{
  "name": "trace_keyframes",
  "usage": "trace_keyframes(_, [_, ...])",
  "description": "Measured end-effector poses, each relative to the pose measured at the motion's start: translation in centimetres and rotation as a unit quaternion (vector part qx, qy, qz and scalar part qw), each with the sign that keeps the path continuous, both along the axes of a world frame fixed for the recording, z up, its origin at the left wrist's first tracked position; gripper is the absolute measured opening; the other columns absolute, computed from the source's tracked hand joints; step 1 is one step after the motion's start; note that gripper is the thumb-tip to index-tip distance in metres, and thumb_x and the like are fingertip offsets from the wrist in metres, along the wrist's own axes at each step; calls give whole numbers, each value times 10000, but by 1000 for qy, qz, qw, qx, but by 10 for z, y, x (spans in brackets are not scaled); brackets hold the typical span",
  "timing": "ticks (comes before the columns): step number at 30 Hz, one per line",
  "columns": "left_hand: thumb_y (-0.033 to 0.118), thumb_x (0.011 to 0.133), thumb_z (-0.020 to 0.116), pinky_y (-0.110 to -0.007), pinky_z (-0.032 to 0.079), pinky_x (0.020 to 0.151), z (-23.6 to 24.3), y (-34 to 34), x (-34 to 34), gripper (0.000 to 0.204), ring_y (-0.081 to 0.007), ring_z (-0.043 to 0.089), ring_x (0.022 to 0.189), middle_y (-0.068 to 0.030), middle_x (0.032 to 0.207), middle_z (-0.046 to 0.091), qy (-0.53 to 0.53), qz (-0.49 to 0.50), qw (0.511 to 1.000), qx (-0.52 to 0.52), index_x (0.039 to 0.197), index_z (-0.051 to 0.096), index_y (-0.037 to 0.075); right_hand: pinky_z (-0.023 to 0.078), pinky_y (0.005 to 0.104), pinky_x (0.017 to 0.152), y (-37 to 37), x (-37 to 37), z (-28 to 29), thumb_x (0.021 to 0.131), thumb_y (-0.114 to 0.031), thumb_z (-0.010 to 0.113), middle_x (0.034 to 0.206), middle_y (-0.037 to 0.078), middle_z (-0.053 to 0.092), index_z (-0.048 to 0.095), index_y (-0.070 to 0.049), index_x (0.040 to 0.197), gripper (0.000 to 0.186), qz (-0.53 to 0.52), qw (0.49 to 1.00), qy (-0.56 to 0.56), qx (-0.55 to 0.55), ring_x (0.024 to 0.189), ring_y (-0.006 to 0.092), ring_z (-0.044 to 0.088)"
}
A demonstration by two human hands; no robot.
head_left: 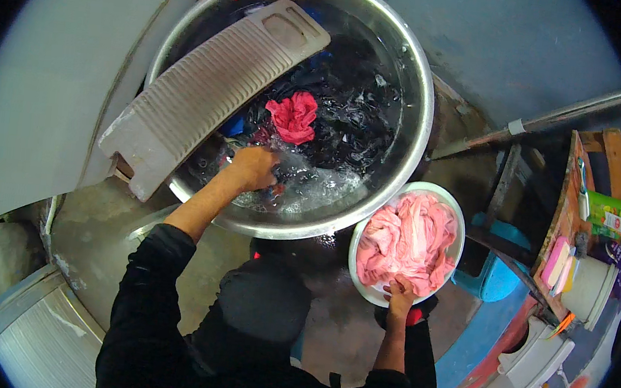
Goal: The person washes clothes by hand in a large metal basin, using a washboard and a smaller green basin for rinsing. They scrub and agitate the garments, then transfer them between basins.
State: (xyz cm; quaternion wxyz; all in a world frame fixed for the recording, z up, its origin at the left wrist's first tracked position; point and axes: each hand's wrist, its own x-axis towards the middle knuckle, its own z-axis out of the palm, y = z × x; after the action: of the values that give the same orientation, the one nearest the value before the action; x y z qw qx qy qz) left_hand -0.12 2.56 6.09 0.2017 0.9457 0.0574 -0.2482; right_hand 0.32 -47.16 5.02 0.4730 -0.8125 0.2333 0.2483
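A large metal basin holds foamy water and dark, soaked clothes. My left hand reaches down into its near side, fingers curled and partly hidden by the splashing water; what they hold does not show. Beyond that hand, a crumpled red cloth lies on top of the dark clothes. A grey ribbed washboard leans slantwise across the basin's left side. To the right stands a smaller white basin, filled with pink laundry. My right hand grips its near rim, fingertips against the pink fabric.
At the far left bulges a big pale tank-like container. A metal pole slants on the right, above a blue plastic stool. A wooden shelf at the right carries a pink bar and a green packet.
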Motion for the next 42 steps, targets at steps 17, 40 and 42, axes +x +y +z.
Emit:
trace_keyframes(17, [217, 858, 487, -411, 498, 816, -59, -34, -31, 279, -270, 629, 997, -102, 1090, 646, 175, -24, 975, 134, 1031, 678, 111, 486, 279, 553, 11, -6, 6, 844, -147, 611, 914, 69, 613, 567, -37, 1082, 266, 48, 999, 21, 6, 711, 178, 639])
trace_keyframes(40, [253, 840, 529, -412, 405, 971, -107, -68, 27, 349, -270, 502, 1173, -129, 1258, 535, 141, -45, 984, 100, 1145, 608, 104, 470, 282, 626, 5, -11, 14, 829, -89, 595, 862, 79, 610, 595, -7, 994, 185, 128, 987, -82, -57, 731, 162, 614])
trace_keyframes(42, [211, 807, 561, -409, 455, 902, -96, -68, 32, 283, -286, 566, 1073, -125, 1148, 603, 119, -70, 987, 81, 1046, 654, 91, 483, 316, 671, 41, 11, 37, 806, -68, 613, 852, 111, 614, 610, 4, 966, 176, 154, 965, -204, -65, 744, 195, 606])
